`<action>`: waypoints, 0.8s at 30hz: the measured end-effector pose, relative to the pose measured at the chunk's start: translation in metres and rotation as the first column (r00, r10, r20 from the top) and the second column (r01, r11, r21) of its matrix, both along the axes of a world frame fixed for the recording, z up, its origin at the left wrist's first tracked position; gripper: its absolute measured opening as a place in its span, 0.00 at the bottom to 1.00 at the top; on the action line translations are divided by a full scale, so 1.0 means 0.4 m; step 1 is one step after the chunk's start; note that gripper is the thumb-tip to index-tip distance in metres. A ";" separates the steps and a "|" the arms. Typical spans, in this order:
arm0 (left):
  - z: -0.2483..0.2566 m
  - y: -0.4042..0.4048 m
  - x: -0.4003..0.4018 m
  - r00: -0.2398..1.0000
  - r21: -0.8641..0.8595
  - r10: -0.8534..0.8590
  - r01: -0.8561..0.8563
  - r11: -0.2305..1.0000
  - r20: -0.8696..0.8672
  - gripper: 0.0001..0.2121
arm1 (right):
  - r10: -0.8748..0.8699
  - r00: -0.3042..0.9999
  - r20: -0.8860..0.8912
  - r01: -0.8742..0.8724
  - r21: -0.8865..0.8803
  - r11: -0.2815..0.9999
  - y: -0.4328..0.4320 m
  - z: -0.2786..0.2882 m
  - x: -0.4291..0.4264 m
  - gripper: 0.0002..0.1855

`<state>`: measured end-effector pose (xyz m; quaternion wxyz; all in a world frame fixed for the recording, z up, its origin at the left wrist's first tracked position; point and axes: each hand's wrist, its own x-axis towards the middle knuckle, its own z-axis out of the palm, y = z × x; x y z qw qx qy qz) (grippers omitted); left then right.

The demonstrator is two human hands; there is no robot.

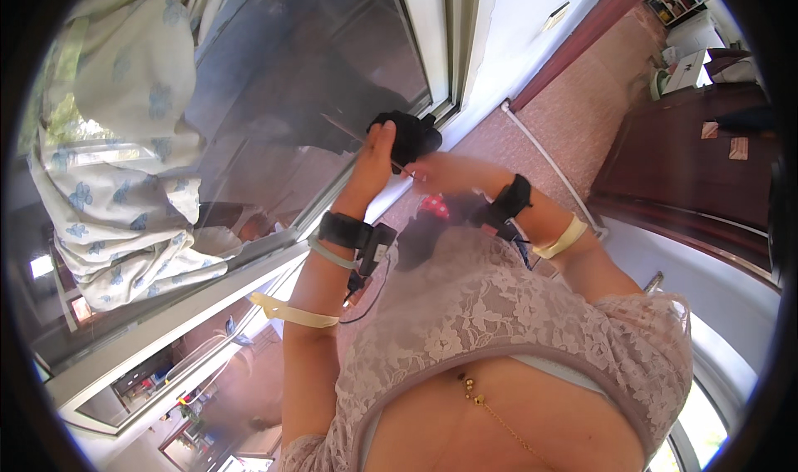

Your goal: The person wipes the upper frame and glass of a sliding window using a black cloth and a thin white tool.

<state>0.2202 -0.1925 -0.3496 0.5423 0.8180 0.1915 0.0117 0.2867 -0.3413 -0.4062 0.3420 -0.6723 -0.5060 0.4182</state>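
Near a sliding window's frame [446,41], my left hand [374,160] is closed around a black object [405,136], perhaps a bundled cloth or a camera-like device; its kind is unclear. A thin, stick-like piece shows beside that hand. My right hand [436,174], blurred, is just right of and below the black object, with its fingers near the thin piece; whether it grips anything is unclear. Both wrists wear black straps with small devices, and pale yellow bands [299,315] circle the forearms.
The window pane [299,85] lies to the left, with a white curtain [124,210] printed with blue figures. A white pipe [548,160] runs along the reddish floor. A dark red door or cabinet panel [679,160] stands at the right. A cable hangs below my left wrist.
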 end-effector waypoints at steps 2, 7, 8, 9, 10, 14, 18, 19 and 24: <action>-0.012 0.044 -0.015 0.999 -0.233 -0.033 0.033 0.972 0.002 0.20 | -0.113 0.930 -0.350 0.121 0.000 0.993 -0.039 -0.022 0.027 0.19; 0.015 0.049 -0.027 0.998 -0.632 -0.045 0.068 0.772 0.051 0.18 | -0.267 0.231 -0.936 0.322 -0.186 0.928 -0.016 -0.005 0.045 0.20; 0.002 0.055 -0.044 0.998 -0.632 -0.040 0.063 0.772 0.050 0.18 | -0.182 0.052 -0.982 0.321 -0.156 0.934 0.005 0.014 0.032 0.20; -0.008 0.062 -0.052 0.999 -0.510 -0.049 0.047 0.859 0.009 0.16 | -0.089 -0.127 -0.988 0.336 -0.127 0.933 0.019 0.024 0.031 0.19; 0.002 0.069 -0.060 0.998 -0.444 -0.054 0.044 0.895 -0.010 0.15 | -0.088 -0.127 -0.988 0.342 -0.127 0.931 0.029 0.016 0.028 0.19; 0.180 0.054 -0.083 0.937 -0.058 -0.335 0.330 0.942 -0.104 0.08 | -0.056 -0.147 -0.988 0.685 -0.142 0.715 0.015 -0.045 0.046 0.12; 0.161 0.122 -0.143 0.937 -0.030 -0.252 0.253 0.967 -0.241 0.09 | 0.084 -0.215 -0.973 0.722 -0.100 0.684 0.004 -0.012 0.063 0.07; 0.153 0.140 -0.151 0.939 -0.024 -0.255 0.257 0.966 -0.232 0.09 | 0.133 -0.200 -0.971 0.702 -0.047 0.710 0.002 0.011 0.074 0.06; 0.065 0.240 -0.227 0.938 -0.380 -0.167 0.041 0.924 -0.304 0.13 | -0.336 0.278 -0.900 0.873 0.091 0.478 0.066 0.124 0.080 0.05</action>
